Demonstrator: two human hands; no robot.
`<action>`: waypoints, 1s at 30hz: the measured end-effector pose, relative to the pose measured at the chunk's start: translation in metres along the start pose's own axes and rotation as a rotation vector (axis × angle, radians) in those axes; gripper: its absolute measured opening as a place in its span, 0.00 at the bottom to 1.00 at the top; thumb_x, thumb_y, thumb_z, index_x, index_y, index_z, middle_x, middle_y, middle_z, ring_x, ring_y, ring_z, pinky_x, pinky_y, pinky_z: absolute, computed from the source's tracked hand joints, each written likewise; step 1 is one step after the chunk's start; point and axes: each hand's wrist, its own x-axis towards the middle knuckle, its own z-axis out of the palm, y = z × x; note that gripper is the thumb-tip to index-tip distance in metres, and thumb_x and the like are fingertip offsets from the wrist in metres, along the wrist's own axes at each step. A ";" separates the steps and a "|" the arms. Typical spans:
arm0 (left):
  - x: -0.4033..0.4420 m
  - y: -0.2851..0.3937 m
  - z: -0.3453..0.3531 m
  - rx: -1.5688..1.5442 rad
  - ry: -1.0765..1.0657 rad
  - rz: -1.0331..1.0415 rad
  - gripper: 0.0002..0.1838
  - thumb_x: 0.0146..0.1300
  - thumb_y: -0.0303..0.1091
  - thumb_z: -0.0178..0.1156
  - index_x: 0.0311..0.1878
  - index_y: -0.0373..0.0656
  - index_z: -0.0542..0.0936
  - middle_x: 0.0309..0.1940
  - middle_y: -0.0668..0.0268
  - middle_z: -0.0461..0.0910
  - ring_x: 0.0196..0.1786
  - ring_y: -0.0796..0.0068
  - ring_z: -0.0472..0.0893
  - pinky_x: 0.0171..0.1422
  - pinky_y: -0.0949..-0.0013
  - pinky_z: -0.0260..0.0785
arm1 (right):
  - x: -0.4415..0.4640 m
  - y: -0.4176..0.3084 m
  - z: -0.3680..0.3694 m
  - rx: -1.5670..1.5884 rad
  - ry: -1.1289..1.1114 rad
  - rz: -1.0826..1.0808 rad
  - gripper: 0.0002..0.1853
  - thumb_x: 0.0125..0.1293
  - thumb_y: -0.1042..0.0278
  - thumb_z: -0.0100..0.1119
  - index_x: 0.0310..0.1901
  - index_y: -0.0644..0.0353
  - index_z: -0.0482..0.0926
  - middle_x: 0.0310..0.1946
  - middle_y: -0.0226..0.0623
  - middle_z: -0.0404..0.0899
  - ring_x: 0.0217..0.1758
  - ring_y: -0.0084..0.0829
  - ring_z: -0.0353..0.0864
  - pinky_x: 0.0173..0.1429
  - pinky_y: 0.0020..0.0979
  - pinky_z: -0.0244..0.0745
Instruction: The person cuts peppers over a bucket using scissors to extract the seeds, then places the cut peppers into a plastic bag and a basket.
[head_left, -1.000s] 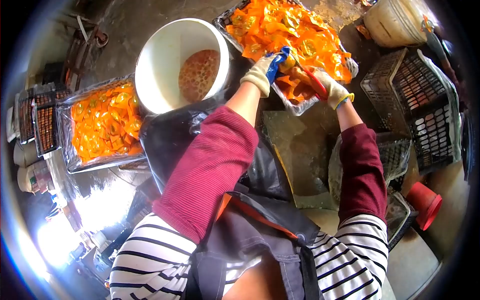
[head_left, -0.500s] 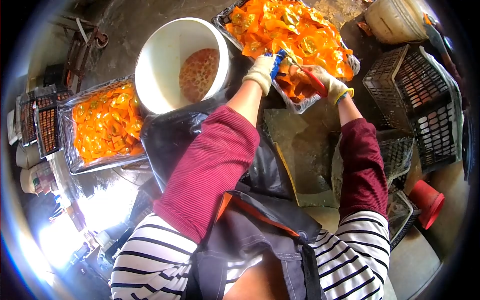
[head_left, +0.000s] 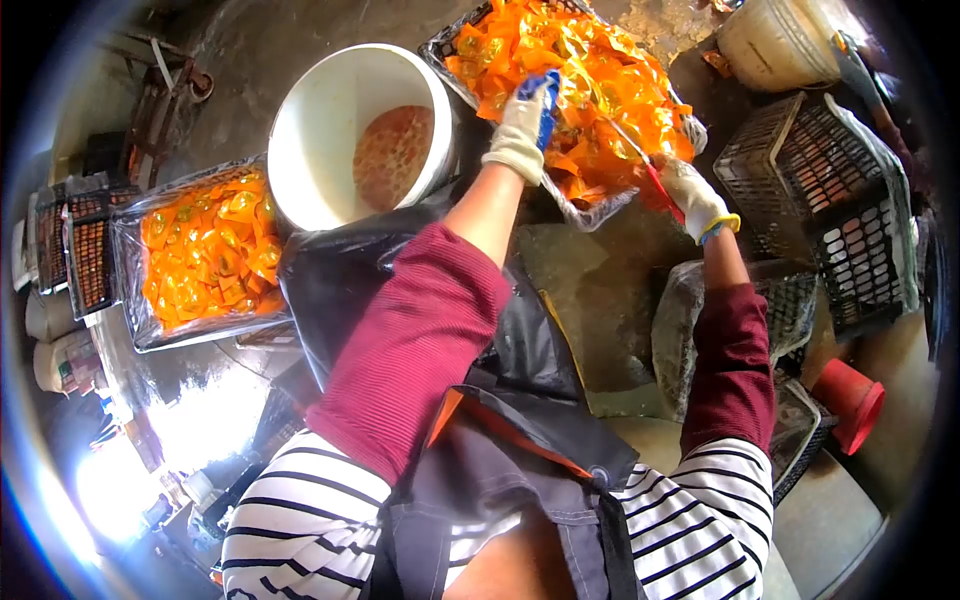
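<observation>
My left hand (head_left: 524,128), in a white glove with blue-coated fingers, reaches onto a heap of orange pieces with glossy yellow middles (head_left: 600,80). Its fingertips point away from me among the pieces; whether they pinch one is not visible. The heap fills a plastic-lined crate (head_left: 590,215) in front of me. To the right, at the crate's near corner, my right hand (head_left: 692,192), in a white glove with a yellow cuff, is closed round a red-handled tool (head_left: 662,188). Its narrow metal blade lies over the orange pieces.
A white bucket (head_left: 310,130) with reddish-brown, foamy liquid stands left of the crate. Farther left is another lined crate (head_left: 128,270) of orange pieces. Black crates (head_left: 860,200), a pale bucket (head_left: 775,45) and a red container (head_left: 848,405) are on the right.
My hands were close together at the crate's near side. The right hand has drawn right and toward me with the tool; the left has moved slightly left and farther over the heap.
</observation>
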 end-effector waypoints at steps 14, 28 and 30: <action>0.013 0.057 -0.169 -0.489 -0.095 0.307 0.18 0.73 0.38 0.43 0.56 0.36 0.75 0.50 0.58 0.79 0.53 0.66 0.80 0.60 0.68 0.71 | 0.033 -0.075 0.057 -0.723 0.230 -0.006 0.17 0.67 0.63 0.41 0.48 0.58 0.79 0.49 0.47 0.79 0.54 0.43 0.79 0.55 0.40 0.74; -0.132 -0.033 -0.397 -0.165 0.369 -0.056 0.22 0.72 0.42 0.43 0.61 0.37 0.72 0.56 0.62 0.76 0.60 0.69 0.74 0.69 0.66 0.59 | 0.027 -0.097 -0.041 -0.422 -0.031 0.110 0.17 0.65 0.51 0.50 0.35 0.56 0.80 0.22 0.40 0.81 0.19 0.34 0.81 0.22 0.36 0.74; -0.149 -0.050 -0.413 -0.328 0.450 -0.123 0.22 0.73 0.42 0.44 0.61 0.38 0.71 0.57 0.62 0.75 0.60 0.69 0.73 0.69 0.65 0.59 | 0.045 -0.099 -0.044 -0.584 0.155 0.024 0.16 0.64 0.55 0.49 0.36 0.58 0.80 0.28 0.45 0.82 0.30 0.41 0.83 0.32 0.39 0.77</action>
